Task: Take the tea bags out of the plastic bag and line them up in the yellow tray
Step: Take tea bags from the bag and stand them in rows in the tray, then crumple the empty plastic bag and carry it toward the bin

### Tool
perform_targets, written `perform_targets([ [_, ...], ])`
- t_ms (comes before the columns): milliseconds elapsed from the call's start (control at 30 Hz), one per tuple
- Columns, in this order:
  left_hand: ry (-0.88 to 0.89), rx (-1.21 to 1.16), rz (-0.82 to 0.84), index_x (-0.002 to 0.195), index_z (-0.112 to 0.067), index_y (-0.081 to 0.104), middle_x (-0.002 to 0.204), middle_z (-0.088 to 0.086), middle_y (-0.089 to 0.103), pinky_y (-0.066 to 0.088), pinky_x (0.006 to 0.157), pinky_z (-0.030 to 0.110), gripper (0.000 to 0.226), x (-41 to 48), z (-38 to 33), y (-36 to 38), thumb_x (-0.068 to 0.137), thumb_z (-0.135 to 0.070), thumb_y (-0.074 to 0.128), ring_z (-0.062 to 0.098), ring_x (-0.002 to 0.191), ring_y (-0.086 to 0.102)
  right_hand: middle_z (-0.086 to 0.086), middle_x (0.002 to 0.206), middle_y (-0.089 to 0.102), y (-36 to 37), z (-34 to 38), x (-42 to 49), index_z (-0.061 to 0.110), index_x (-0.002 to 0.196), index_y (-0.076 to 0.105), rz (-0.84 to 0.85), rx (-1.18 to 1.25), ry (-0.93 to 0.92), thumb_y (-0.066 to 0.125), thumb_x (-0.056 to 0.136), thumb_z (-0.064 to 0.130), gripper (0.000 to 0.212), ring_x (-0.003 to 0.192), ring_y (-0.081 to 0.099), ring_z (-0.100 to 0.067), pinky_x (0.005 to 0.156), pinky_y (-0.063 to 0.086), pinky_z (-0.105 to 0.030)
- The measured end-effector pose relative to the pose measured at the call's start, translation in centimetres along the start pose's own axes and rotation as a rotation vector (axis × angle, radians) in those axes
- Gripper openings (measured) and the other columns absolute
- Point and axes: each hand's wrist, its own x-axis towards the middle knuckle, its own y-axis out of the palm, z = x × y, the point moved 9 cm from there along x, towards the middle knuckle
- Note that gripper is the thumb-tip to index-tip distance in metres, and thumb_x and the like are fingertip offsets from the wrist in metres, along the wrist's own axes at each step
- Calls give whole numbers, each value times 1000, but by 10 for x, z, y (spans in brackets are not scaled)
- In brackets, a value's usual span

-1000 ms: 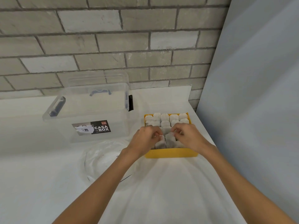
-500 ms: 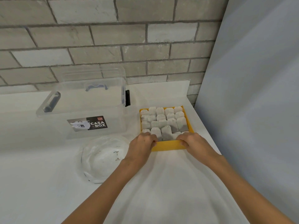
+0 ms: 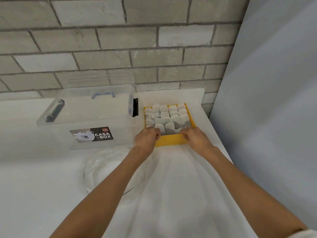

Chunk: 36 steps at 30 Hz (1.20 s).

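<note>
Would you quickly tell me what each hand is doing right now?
Left hand: fingers curled over the near left corner of the yellow tray, holding it.
Right hand: holding the tray's near right corner.

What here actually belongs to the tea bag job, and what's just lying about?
Belongs to the job: yellow tray, its near wall gripped by the left hand and right hand; tea bags standing in rows inside it; plastic bag, lying by the left forearm.
Just lying about: clear storage box, left of the tray; brick wall behind.
</note>
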Motion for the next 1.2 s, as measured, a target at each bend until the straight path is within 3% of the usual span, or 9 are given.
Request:
perform_targets([
  [200,2,-7,-18,101,-14,67,104,7,64,36,68,27,20,22,7,-4,91,-4,54,26,94,59,-17,108,62,-4,-1,24,13,111,65,1,35,38,42,95,7,29,98,57,-34,78,48,-38],
  [533,32,-14,-35,100,-9,65,102,12,60,42,68,32,18,29,8,0,91,-3,50,30,95,57,-18,108,60,-5,2,31,12,111,64,18,-13,15,40,95,5,30,96,56,-35,71,41,-32],
  [700,148,-175,-109,116,-10,60,117,8,51,52,81,43,25,-1,-3,-19,91,-7,57,27,103,56,-14,125,53,-16,18,21,16,138,46,-51,-115,-50,43,94,3,45,110,53,-35,85,49,-40],
  [800,264,-306,-246,114,-15,62,111,0,56,53,77,36,25,-42,-4,-51,90,-8,59,17,95,61,-13,120,55,-30,37,4,12,127,56,-181,-11,-98,46,92,1,38,107,54,-33,80,50,-40],
  [900,294,-379,-392,112,-14,64,107,-5,58,47,80,17,23,-85,15,-85,91,-5,58,5,90,59,-13,115,61,-26,68,-12,7,114,65,-178,85,-207,50,90,0,29,102,58,-30,79,51,-39],
  [1000,199,-359,-505,111,-11,65,105,-6,58,43,82,10,27,-115,59,-105,91,4,54,3,89,56,-9,112,63,-3,96,-23,10,111,67,-51,166,-277,51,90,2,28,102,60,-23,85,49,-29],
  [1100,49,-286,-574,115,-9,64,108,1,57,38,81,4,45,-142,116,-111,84,19,48,9,88,55,-5,105,64,21,119,-30,14,113,66,80,265,-266,51,92,4,28,96,60,-17,82,48,-21],
  [1200,-256,-277,-598,119,-7,61,114,12,52,42,84,17,56,-173,185,-103,78,27,41,21,92,59,-3,99,64,36,132,-37,17,115,64,154,401,-206,53,93,10,26,90,60,-15,77,47,-17],
])
